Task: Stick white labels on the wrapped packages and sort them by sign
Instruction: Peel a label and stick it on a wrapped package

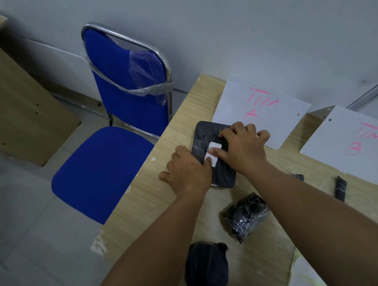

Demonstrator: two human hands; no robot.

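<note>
1. Flat black package (207, 137) lies on the counter (165, 210), just beside the near edge of the "TIM A" sign (261, 107).
2. A white label (214, 151) sits on top of the package, near its middle.
3. The left hand (187, 169) reaches in from the near left. Its grip holds the left edge of the package, with one fingertip on the label's near corner.
4. The right hand (242, 146) reaches in from the near right. Its thumb presses flat on the label. Its other fingers are bent, with their tips on top of the package, and the grip is not wrapped round anything.
5. Both arms are stretched out long and bare.
6. The two hands cover part of the label and the right side of the package.
7. The right hand hides the near corner of the "TIM A" sign.
8. The "TIM B" sign (360, 141) is cut off at the right side.
9. A shiny wrapped roll (245, 216) and a dark round bundle (205, 267) lie nearer on the counter.
10. Two small black bits (340, 187) by the "TIM B" sign are hard to make out.
11. A blue chair (116, 125) stands beside the counter.
</note>
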